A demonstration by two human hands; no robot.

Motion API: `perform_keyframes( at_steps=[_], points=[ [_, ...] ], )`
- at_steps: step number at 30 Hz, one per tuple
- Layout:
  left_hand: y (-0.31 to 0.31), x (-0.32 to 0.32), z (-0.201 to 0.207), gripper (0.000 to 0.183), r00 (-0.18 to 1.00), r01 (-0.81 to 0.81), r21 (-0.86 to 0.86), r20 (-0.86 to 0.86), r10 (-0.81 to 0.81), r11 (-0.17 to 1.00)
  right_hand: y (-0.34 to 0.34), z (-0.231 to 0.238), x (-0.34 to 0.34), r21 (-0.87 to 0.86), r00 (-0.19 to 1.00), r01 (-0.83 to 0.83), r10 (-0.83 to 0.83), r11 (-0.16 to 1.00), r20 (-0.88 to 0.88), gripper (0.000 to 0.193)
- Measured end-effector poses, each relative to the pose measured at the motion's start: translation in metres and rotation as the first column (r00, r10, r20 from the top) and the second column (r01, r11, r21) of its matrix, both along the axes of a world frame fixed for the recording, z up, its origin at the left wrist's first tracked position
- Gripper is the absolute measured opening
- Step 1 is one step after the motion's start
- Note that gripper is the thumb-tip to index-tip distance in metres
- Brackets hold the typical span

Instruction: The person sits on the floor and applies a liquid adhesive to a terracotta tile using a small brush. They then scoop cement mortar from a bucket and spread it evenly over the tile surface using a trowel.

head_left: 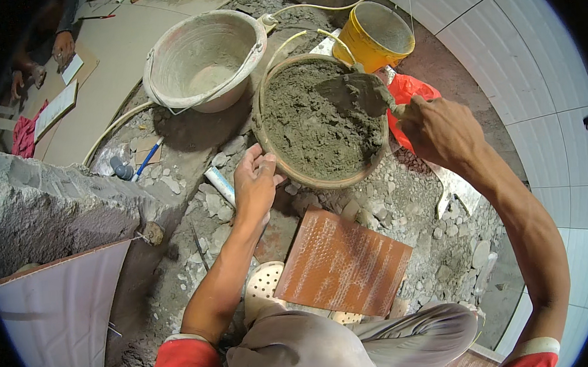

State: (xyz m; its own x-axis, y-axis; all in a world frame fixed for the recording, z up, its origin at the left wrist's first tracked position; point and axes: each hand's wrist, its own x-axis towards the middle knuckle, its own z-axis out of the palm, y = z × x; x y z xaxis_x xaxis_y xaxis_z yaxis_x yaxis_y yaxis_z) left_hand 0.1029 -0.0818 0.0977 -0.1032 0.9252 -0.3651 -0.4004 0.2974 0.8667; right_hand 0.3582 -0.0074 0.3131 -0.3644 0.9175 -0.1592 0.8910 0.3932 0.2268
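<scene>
- My right hand (437, 129) clenches a trowel (358, 94) at the bucket rim (324, 183).
- My left hand (256, 185), fingers loosely spread, touches it.
- Mortar (303, 125) lies open left of the trowel.

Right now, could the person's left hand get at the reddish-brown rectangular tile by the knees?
Probably yes: the left hand is at the rim of the round, mortar-filled bucket, and nothing visible blocks its way to the tile.

My L forearm (222, 277) comes up from approx. 7 o'clock; L hand (255, 186) sits nr centre toward 9, fingers (249, 156) loosely bent. R forearm (521, 212) (bare, w/ tendons showing) rises from 4 o'clock; R hand (440, 129), at 2-ish, is curled tight, back up.
</scene>
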Motion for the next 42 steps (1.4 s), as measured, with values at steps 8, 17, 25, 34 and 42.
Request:
perform_keyframes(
  at_steps=[8, 17, 25, 34, 42],
  points=[
    [0.0, -0.002, 0.001, 0.043, 0.996, -0.018, -0.061, 0.084, 0.023, 0.998, 0.0, -0.039, 0.012, -0.227, 0.978, -0.03, -0.019, 0.974, -0.209, 0.042],
    [0.001, -0.004, -0.003, 0.041, 0.993, -0.008, -0.088, 0.114, 0.018, 0.996, -0.019, -0.064, -0.014, -0.387, 0.923, 0.128, -0.252, 0.913, -0.291, 0.051],
    [0.001, -0.001, 0.002, 0.041, 0.993, -0.01, -0.103, 0.113, 0.022, 0.995, -0.048, -0.093, -0.04, -0.459, 0.791, 0.239, -0.446, 0.856, -0.419, 0.055],
    [0.002, -0.004, 0.003, 0.035, 0.991, 0.024, -0.119, 0.135, -0.008, 0.993, -0.048, -0.093, -0.061, -0.623, 0.624, 0.283, -0.634, 0.729, -0.458, 0.056],
    [0.001, -0.005, 0.003, 0.036, 0.985, 0.043, -0.101, 0.171, -0.025, 0.994, -0.047, -0.089, -0.074, -0.868, 0.329, 0.263, -0.885, 0.422, -0.331, 0.054]
  ],
)
